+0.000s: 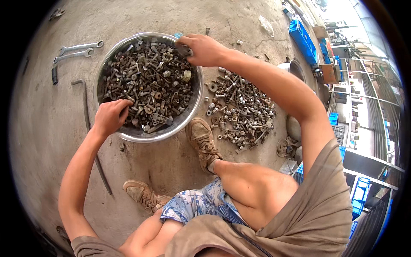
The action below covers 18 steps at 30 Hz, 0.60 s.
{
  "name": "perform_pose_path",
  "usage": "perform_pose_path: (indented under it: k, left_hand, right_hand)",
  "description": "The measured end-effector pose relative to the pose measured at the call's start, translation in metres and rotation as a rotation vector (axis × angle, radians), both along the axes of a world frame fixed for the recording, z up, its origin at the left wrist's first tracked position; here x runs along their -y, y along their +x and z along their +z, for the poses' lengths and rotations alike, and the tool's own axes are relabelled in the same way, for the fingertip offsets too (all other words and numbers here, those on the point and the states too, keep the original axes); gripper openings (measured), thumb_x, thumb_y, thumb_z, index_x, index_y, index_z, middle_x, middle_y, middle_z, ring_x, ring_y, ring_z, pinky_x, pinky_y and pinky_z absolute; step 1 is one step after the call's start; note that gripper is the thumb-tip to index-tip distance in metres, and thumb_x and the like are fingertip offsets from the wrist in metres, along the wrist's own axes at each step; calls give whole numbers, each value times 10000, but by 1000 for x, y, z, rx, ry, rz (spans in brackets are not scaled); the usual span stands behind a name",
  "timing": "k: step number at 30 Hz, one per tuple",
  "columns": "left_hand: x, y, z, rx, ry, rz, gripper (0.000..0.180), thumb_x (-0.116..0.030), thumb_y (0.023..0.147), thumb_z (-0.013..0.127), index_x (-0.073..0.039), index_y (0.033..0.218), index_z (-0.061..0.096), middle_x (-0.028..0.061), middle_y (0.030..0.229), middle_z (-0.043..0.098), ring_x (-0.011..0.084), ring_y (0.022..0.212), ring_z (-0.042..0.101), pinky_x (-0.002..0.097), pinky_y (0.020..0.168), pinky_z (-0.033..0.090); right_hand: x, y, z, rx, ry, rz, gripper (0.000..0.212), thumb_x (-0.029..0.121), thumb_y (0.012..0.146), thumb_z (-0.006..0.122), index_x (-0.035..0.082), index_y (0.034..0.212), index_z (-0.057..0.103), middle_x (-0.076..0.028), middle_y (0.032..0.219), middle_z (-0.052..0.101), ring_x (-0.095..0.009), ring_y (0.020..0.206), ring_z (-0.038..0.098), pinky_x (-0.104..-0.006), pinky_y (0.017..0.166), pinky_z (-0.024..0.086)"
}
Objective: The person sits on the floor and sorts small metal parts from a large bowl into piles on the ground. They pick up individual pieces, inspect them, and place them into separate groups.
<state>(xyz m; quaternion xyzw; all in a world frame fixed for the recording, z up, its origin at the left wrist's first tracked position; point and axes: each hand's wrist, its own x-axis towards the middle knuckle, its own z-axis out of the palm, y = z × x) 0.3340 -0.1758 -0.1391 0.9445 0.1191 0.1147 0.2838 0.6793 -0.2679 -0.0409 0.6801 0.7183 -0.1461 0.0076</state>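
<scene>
A round metal basin [199,100] stands on the floor, filled with loose bolts, nuts and washers [147,81], many of them dark and rusty. My left hand [112,116] reaches over the basin's left rim. Its fingers are curled together at the edge of the bolts, and whatever they pinch is hidden. Over the upper right rim, my right hand [203,49] is closed around a dark metal piece [184,50], partly covered by the fingers. To the right of the basin, a loose pile of bolts, nuts and washers [242,107] is spread on the concrete.
Two wrenches [79,49], a black-handled tool [54,75] and a long bent metal bar [87,111] lie left of the basin. My shoe [201,139] is close to its lower right rim. Blue crates [302,40] and metal racks [364,94] line the right side.
</scene>
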Motion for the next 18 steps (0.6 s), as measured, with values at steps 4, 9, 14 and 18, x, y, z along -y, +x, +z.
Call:
perform_pose_path:
  k: [4, 9, 14, 18]
  left_hand:
    - [-2, -2, 2, 20, 14, 0, 183, -49, 809, 651, -56, 990, 665, 95, 882, 699, 285, 806, 680, 375, 694, 545]
    - [-2, 5, 5, 49, 17, 68, 223, 16, 753, 665, -37, 970, 663, 98, 738, 612, 277, 682, 612, 373, 618, 497]
    - [1, 10, 4, -51, 25, 34, 248, 27, 721, 666, -20, 965, 658, 88, 706, 570, 264, 644, 572, 367, 600, 478]
    - [-2, 10, 2, -94, -1, -12, 272, 19, 706, 664, -44, 972, 660, 86, 680, 533, 262, 637, 563, 369, 590, 467]
  right_hand:
    - [-32, -9, -6, 45, -156, 153, 499, 145, 769, 668, 74, 1245, 536, -155, 1138, 608, -333, 1047, 623, -442, 898, 524]
    - [-34, -14, -54, 9, -123, 405, 503, 180, 802, 696, 109, 1273, 534, -120, 1181, 587, -288, 1062, 629, -412, 879, 554]
    - [31, -62, -101, -603, 274, 293, 409, 154, 738, 740, 121, 1129, 622, -85, 1151, 614, -273, 1029, 619, -399, 886, 494]
    - [50, -82, -110, -701, 220, 356, 441, 142, 713, 739, 145, 1140, 627, -60, 1124, 620, -253, 1006, 596, -406, 925, 450]
